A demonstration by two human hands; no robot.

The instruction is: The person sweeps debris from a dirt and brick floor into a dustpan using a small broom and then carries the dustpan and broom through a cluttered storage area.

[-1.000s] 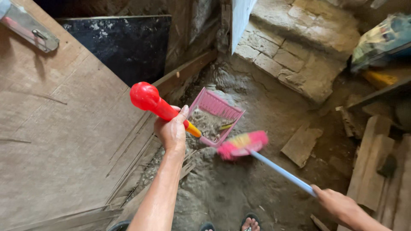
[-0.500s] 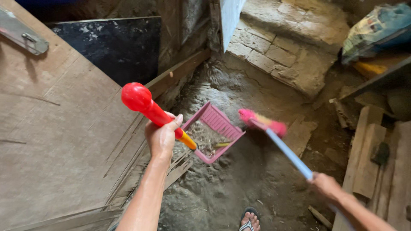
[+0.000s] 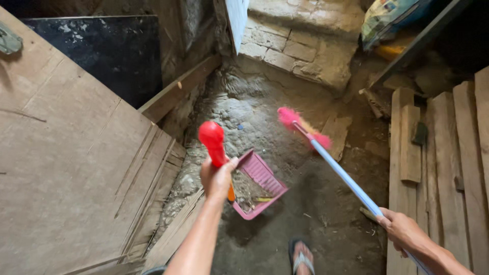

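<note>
Left hand (image 3: 218,178) raised, grip closed — right hand (image 3: 402,230) low, fisted.

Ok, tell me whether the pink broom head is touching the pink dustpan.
Apart. The head view shows the broom head up and to the right of the dustpan, with bare dirt floor between them.

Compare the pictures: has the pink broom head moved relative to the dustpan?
Yes. The broom head has swung away from the dustpan, toward the brick step.
</note>
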